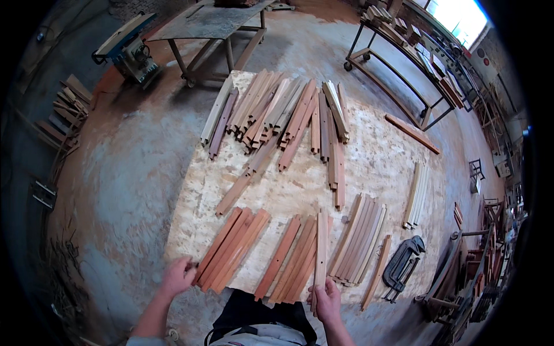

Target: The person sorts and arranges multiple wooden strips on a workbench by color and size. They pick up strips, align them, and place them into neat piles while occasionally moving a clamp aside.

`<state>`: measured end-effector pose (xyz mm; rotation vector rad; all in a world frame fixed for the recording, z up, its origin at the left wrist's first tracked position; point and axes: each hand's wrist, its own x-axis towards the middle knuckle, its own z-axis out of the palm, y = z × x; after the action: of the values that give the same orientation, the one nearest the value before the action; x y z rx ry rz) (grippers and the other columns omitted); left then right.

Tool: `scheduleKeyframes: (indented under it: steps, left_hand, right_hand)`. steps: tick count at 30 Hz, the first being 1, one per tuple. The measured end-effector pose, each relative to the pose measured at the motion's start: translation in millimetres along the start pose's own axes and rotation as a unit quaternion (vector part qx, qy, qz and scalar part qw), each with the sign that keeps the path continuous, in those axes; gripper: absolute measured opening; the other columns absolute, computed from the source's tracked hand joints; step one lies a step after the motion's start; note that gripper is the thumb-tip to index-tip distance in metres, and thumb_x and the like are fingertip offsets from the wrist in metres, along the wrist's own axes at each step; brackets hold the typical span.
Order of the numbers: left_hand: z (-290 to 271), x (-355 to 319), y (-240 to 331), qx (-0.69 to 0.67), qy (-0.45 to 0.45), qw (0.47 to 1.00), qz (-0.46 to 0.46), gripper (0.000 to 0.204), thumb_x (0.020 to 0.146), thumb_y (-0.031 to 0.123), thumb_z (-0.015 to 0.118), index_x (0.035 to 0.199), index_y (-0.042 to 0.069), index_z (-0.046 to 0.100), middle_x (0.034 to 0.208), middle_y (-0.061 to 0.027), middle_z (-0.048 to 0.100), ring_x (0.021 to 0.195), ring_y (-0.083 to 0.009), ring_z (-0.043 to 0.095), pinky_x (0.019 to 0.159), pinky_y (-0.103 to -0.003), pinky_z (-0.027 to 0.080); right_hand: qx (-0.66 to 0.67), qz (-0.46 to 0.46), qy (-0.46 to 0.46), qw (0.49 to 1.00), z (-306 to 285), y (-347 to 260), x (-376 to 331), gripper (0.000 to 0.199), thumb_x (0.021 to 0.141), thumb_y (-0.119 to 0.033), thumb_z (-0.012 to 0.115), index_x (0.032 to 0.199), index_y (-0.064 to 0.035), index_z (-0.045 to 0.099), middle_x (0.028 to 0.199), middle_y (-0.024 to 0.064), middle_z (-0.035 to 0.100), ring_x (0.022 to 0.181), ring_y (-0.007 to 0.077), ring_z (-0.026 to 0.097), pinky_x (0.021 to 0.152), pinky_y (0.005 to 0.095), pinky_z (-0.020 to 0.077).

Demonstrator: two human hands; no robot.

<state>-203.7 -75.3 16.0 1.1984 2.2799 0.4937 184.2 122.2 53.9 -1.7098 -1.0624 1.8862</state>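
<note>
My right hand [327, 298] is closed around the lower end of a pale wooden strip [321, 242], which has a small dark hole and slants over the right side of a group of brown-red strips [299, 262]. At the table's near left edge, my left hand [180, 277] is beside the lower end of a row of reddish strips [234, 248]; its fingers are loosely bent and apart, with nothing visible in them. Right of the held strip is a row of paler strips [359, 239]. A single brown strip [376, 272] lies beyond that row.
A dark clamp [404, 266] lies at the table's right, below some cream strips [416, 196]. Loose strips [271, 109] are heaped along the far side of the plywood top [375, 155]. Beyond stand a metal table [202, 23], a machine [131, 55] and a wheeled rack [392, 66].
</note>
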Motion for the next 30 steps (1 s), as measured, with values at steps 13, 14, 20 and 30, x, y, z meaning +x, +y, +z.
scheduleKeyframes:
  steps: [13, 14, 20, 30]
  left_hand:
    - [-6, 318, 90, 0.120, 0.171, 0.976, -0.057, 0.037, 0.087, 0.029, 0.066, 0.112, 0.002, 0.057, 0.113, -0.0200, 0.062, 0.106, -0.0382, 0.063, 0.089, -0.047, 0.053]
    - [-2, 325, 92, 0.138, 0.169, 0.974, -0.064, 0.036, 0.088, 0.028, 0.065, 0.111, 0.002, 0.057, 0.113, -0.0200, 0.063, 0.104, -0.0378, 0.064, 0.087, -0.047, 0.053]
    - [8, 357, 74, 0.170, 0.172, 0.962, -0.123, 0.029, 0.089, 0.022, 0.063, 0.108, 0.002, 0.056, 0.109, -0.0199, 0.064, 0.100, -0.0360, 0.066, 0.084, -0.047, 0.055]
    - [-21, 167, 29, -0.032, 0.031, 0.991, -0.124, 0.026, 0.084, 0.018, 0.058, 0.102, -0.001, 0.061, 0.097, -0.0190, 0.065, 0.087, -0.0358, 0.066, 0.078, -0.045, 0.053]
  right_hand:
    - [-0.051, -0.020, 0.056, 0.997, 11, -13, -39, 0.030, 0.102, -0.033, 0.054, 0.110, -0.0049, 0.057, 0.072, 0.0053, 0.060, 0.053, 0.0111, 0.054, 0.043, 0.0247, 0.0426]
    - [-0.041, -0.024, 0.067, 0.997, 13, -15, -44, 0.029, 0.102, -0.033, 0.054, 0.108, -0.0049, 0.057, 0.071, 0.0045, 0.059, 0.052, 0.0105, 0.053, 0.043, 0.0244, 0.0418]
    - [-0.003, -0.016, 0.100, 0.995, 14, -3, -52, 0.024, 0.102, -0.029, 0.052, 0.101, -0.0058, 0.056, 0.064, 0.0022, 0.055, 0.046, 0.0088, 0.048, 0.039, 0.0236, 0.0372]
    - [-0.022, -0.020, 0.054, 0.998, 10, -7, -44, 0.021, 0.102, -0.025, 0.051, 0.107, -0.0060, 0.058, 0.065, 0.0017, 0.055, 0.046, 0.0085, 0.048, 0.039, 0.0238, 0.0371]
